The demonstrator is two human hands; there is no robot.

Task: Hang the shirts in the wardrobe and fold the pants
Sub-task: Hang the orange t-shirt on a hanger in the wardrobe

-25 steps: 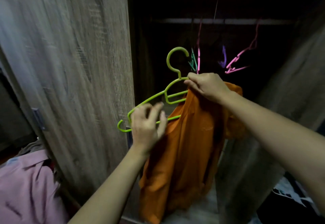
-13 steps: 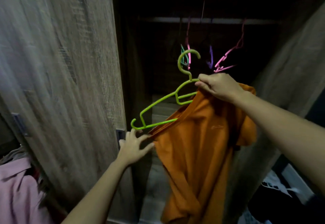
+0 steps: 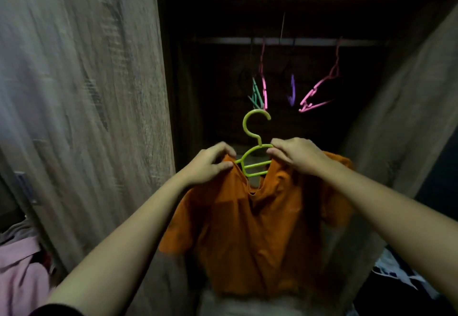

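Head: left hand (image 3: 210, 164) grips orange shirt (image 3: 247, 236); right hand (image 3: 298, 157), green hanger (image 3: 256, 111).

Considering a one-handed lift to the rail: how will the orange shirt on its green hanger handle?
Likely floppy: the orange shirt hangs in loose folds. Probably light: the thin green hanger shows no visible sag. It may slip sideways, since the left hand bunches fabric at one shoulder, so it looks not fully seated.

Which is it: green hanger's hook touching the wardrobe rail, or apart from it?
Apart. The head view shows the green hanger's hook well below the wardrobe rail, with dark open space between them.
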